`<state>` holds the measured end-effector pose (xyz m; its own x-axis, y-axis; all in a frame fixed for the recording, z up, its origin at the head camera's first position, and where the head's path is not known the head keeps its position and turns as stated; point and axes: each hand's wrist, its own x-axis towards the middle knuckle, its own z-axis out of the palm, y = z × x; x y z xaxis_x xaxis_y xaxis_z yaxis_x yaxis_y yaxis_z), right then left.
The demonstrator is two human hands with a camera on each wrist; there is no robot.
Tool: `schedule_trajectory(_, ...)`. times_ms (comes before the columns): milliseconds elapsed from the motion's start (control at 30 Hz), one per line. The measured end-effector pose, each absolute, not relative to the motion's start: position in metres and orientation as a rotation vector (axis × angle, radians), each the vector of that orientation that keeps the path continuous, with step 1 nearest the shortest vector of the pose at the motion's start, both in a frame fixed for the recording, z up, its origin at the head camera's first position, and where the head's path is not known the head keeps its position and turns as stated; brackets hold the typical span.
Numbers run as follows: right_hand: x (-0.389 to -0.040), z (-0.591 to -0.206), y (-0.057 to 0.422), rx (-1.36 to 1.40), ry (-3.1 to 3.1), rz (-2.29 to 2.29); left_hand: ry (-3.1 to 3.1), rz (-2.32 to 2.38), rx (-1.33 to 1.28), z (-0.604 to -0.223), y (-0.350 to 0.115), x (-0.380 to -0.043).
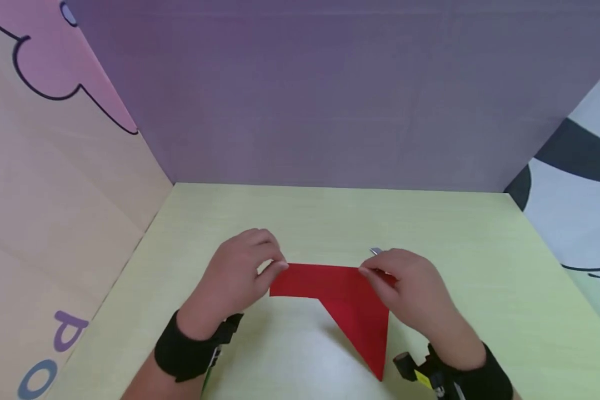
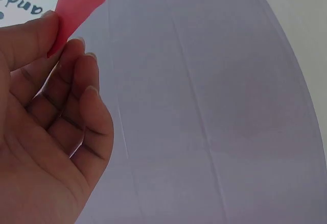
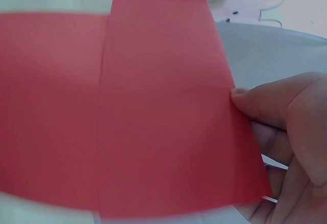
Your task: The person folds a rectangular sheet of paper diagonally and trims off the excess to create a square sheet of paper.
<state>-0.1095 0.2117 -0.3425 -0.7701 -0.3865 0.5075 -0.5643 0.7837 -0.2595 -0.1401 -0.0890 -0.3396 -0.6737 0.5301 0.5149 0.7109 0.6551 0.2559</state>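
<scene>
A folded sheet of red paper [image 1: 356, 300] is held up over the table, with one part hanging down to a point on its right side. My left hand [image 1: 245, 272] pinches the paper's upper left corner between thumb and fingers. At the top edge further right, my right hand [image 1: 410, 283] pinches it too. In the left wrist view, the thumb and index finger grip a narrow tip of the red paper [image 2: 84, 2]. The right wrist view shows a straight crease or layer edge across the paper [image 3: 163, 101], the right thumb [image 3: 250, 99] pressing its edge.
A small grey metallic object [image 1: 375, 251], mostly hidden, lies on the pale green table [image 1: 280, 222] behind my right hand. A purple panel [image 1: 330, 100] rises at the back. Printed panels stand at the left [image 1: 80, 194] and right [image 1: 575, 222]. Both wrists wear black straps.
</scene>
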Motion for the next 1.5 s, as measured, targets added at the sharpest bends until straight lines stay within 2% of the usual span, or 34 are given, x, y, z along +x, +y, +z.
schedule_trajectory(467,-0.111,-0.333,0.229,0.606,-2.554,0.615,-2.616,-0.705,-0.783,-0.325,-0.11,-0.141)
schedule_trajectory(933,-0.11,-0.326,0.231,0.273,-2.691,0.77,-2.651,-0.782,-0.682,-0.327,-0.109,-0.145)
schedule_trajectory(1133,-0.109,-0.326,0.233,0.283,-2.684,0.809,-2.699,-0.843,-0.652,-0.326,-0.109,-0.143)
schedule_trajectory(1500,-0.111,-0.33,0.234,0.461,-2.713,0.83,-2.676,-0.942,-0.534,-0.329,-0.103,-0.146)
